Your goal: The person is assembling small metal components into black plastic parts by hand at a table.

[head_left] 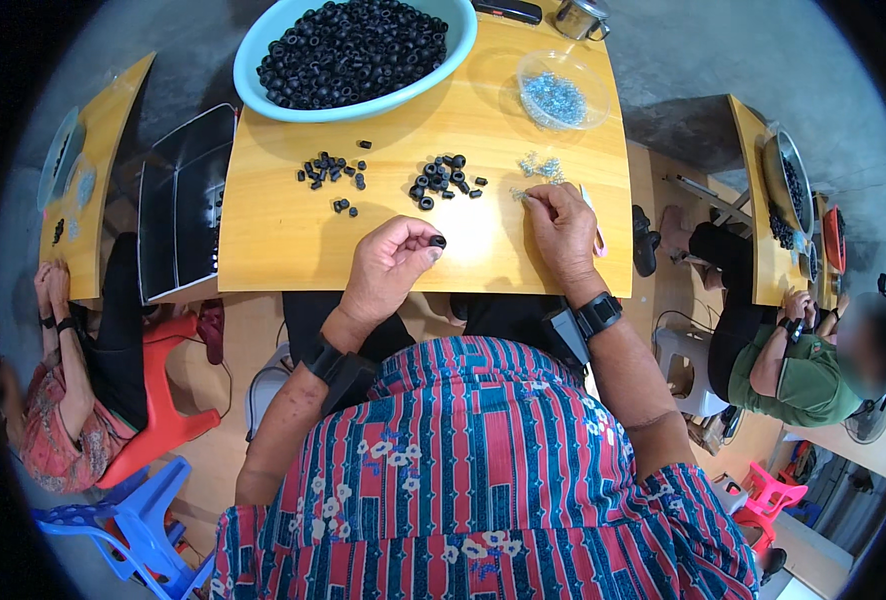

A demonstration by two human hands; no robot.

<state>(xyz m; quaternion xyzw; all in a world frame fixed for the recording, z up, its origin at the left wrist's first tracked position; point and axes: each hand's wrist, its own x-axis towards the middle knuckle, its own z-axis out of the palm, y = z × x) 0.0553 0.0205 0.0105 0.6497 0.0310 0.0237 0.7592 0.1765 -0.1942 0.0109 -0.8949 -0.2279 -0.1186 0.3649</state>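
Note:
My left hand (388,268) is closed, pinching a small black hollow plastic cap (438,241) between thumb and fingertips, just above the table's near edge. My right hand (563,232) is closed in a pinch over the table's right side. At its fingertips shows a small silvery metal piece (519,195), too small to make out its kind. Just beyond lies a loose pile of similar silvery pieces (543,167). Between the hands and farther off is a pile of black caps (437,182). A second pile of smaller black cylinders (329,170) lies to the left.
A light-blue basin (248,75) full of black pieces stands at the far side of the wooden table (283,235). Far right are a clear tub (599,88) of silvery pieces and a metal cup (581,18). A pink-handled tool (600,240) lies beside my right hand. Co-workers sit left and right.

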